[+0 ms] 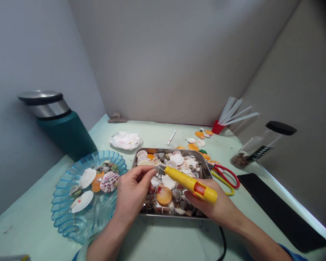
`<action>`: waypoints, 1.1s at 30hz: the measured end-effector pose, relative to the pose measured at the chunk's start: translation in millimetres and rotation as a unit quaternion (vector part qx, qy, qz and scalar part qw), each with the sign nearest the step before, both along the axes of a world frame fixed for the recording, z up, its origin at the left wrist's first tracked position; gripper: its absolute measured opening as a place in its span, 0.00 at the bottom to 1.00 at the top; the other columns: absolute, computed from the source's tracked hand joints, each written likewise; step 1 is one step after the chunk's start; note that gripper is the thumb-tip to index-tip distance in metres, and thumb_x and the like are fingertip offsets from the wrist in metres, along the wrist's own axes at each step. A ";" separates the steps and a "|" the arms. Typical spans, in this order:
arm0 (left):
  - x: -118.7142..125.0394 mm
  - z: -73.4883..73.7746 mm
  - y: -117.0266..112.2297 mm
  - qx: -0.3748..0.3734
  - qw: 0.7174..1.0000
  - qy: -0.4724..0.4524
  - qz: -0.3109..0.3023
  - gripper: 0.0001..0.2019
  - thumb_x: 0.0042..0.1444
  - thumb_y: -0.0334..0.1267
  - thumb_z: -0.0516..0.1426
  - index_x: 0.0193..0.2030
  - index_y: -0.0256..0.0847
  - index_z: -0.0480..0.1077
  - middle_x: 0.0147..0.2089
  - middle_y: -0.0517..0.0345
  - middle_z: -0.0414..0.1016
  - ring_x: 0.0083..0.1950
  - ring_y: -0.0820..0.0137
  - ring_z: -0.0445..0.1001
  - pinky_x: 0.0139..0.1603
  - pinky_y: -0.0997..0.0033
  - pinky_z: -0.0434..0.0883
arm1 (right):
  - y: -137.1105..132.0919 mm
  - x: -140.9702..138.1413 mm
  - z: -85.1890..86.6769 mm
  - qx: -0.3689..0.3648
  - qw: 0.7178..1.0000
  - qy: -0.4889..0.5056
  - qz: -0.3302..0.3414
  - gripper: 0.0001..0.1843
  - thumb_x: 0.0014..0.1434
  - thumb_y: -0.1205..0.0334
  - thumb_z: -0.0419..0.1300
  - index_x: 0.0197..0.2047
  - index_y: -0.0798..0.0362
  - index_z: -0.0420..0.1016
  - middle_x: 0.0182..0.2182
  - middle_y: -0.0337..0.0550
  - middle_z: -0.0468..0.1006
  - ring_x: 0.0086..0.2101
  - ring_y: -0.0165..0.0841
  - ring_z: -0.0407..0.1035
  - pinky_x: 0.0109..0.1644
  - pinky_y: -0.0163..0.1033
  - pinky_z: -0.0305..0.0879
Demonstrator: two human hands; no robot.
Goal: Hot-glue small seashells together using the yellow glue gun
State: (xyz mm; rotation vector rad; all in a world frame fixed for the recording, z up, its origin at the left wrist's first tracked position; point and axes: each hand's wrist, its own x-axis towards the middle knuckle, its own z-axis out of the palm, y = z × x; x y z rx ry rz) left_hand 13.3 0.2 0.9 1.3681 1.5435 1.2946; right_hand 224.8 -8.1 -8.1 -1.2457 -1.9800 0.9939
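My right hand (206, 201) is wrapped round a yellow hot glue gun (183, 177), whose metal tip points left. At that tip, my left hand (134, 188) pinches a small greyish piece (158, 169), perhaps a shell; the fingers partly hide it. Whether tip and piece touch, I cannot tell. Both hands are above a metal tray (176, 216) filled with mixed seashells, among them an orange scallop shell (164, 196). Left of my left hand stands a blue scalloped glass plate (59, 206) with white, orange and purple-speckled shells on it.
A teal bottle (67, 136) stands at left. Behind the tray lie a white plastic packet (125, 140), a marker (171, 137) and orange shells (193, 146). To the right are scissors (228, 177), a red cup (218, 127) of glue sticks, a jar (250, 152) and a black phone-like slab (282, 212).
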 end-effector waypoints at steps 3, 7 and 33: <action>0.0 -0.5 0.7 -0.001 1.000 0.000 0.000 0.10 0.49 0.43 0.60 0.32 0.38 0.76 0.21 0.60 0.74 0.20 0.74 0.67 0.21 0.77 0.64 | 0.1 -0.1 -0.7 -0.003 1.000 0.002 0.003 0.06 0.56 0.62 0.56 0.29 0.54 0.69 0.22 0.35 0.66 0.22 0.27 0.59 0.24 0.31 0.57; 0.1 -1.5 1.2 0.000 1.000 0.003 0.000 0.09 0.49 0.42 0.60 0.32 0.39 0.76 0.21 0.61 0.74 0.20 0.75 0.67 0.21 0.78 0.63 | -0.6 0.0 -0.8 -0.014 1.000 0.010 0.007 0.06 0.56 0.63 0.56 0.29 0.54 0.69 0.21 0.34 0.65 0.21 0.26 0.57 0.22 0.31 0.54; -4.3 -9.8 0.1 0.032 0.996 0.082 0.002 0.09 0.52 0.42 0.58 0.35 0.43 0.78 0.28 0.57 0.79 0.23 0.71 0.72 0.23 0.75 0.67 | 0.5 -1.2 1.3 -0.023 0.999 0.023 0.010 0.07 0.56 0.63 0.56 0.27 0.54 0.65 0.22 0.35 0.66 0.23 0.27 0.57 0.26 0.33 0.55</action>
